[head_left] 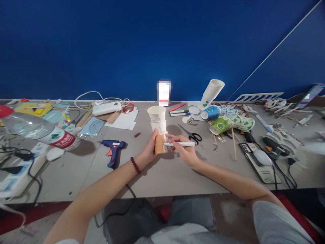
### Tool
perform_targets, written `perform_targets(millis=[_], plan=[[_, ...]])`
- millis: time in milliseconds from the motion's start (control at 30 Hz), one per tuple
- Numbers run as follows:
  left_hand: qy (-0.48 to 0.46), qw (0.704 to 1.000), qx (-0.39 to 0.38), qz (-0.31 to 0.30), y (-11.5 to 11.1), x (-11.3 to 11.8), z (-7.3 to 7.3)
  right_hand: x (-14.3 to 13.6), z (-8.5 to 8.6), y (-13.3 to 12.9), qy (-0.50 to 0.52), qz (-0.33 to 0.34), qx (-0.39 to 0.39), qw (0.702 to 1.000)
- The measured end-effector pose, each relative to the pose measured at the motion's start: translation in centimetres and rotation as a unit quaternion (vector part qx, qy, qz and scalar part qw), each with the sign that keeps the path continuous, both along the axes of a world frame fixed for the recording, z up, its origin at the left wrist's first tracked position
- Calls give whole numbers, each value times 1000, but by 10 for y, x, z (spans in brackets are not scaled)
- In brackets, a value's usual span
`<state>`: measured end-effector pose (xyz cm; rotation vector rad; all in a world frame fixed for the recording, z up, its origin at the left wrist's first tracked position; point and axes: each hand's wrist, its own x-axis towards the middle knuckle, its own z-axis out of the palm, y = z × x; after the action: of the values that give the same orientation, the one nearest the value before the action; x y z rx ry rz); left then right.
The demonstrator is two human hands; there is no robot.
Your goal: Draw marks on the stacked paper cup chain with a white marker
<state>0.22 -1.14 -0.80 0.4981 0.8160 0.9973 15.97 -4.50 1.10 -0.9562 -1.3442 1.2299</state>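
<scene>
My left hand [150, 149] is closed round the side of a row of joined paper cups. The nearest paper cup [160, 142] is coloured orange, while the white cups [156, 115] beyond it are plain. In my right hand [186, 150] is a white marker [184, 144], pinched between the fingers, its tip at the orange surface. Whether the tip touches the cup I cannot tell for sure. Left of my left hand lies a blue glue gun [115, 152] with a small red light lit. Black-handled scissors [194, 136] lie beyond my right hand.
Several markers [179, 113] lie behind the cups, near a leaning stack of white cups [213, 89]. Blue cups [212, 112] and green cups [220, 125] rest at the right, beside a phone [254, 159]. A bottle [45, 132] and power strip [25, 169] occupy the left.
</scene>
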Motion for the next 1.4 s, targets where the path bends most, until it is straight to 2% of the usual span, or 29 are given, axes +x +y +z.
perform_targets(millis=[133,367,667,1100,1400], plan=[[-6,1000,18,-8,-1,1,0,0,-4,1,-18,-8,-10,1000],[-11,999,34,-13,-3,2,5,1,-7,2,-58,-23,16,998],[-1,1000,31,3,-2,2,-2,2,-8,2,-112,-32,76,990],[0,1000,7,18,-3,3,7,2,0,0,-74,0,59,995],[2,1000,12,11,-1,1,1,2,0,0,-46,8,41,998]])
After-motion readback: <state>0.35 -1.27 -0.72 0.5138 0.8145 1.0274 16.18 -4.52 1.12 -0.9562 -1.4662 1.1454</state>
